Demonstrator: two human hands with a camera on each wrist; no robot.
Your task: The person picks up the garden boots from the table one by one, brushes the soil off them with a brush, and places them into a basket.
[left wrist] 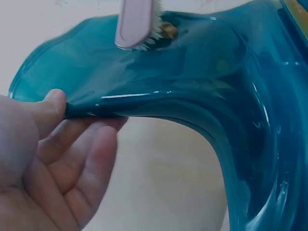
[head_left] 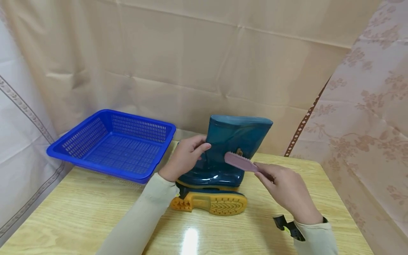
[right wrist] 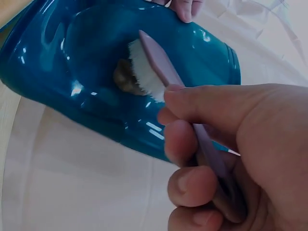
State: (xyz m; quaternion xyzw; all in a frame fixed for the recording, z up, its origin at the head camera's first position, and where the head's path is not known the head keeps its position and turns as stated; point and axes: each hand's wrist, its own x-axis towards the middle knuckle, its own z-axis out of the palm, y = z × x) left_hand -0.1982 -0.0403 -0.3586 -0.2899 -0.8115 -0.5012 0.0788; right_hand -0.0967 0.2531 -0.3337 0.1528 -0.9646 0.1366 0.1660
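Head, boot: the boot is right of centre in the frame, leaning right, its foot behind the second boot, which lies on its side on the bench, sole outward.
Head, left hand: the left hand's grip pinches the boot's left edge; this one-sided hold could let it twist or tip under a hard stroke.
Head, right hand: the right hand's grip pinches the brush by its handle, near a brown lump.
Head, hidden: most of the second boot's upper, and whatever bears the leaning boot.
Left wrist, boot wall: across the upper frame; it looks pliable and might cave in under the bristles, spoiling contact.
Left wrist, cut off: the brush handle at the top edge, the boot's foot at the right; some fingertips vanish behind the boot.
Right wrist, lump: upper left of centre, bristles apparently meeting it; a sharp flick might smear or scatter it.
Right wrist, unclear: what the lump is, how firmly it sticks; the left hand is mostly cropped at the top.
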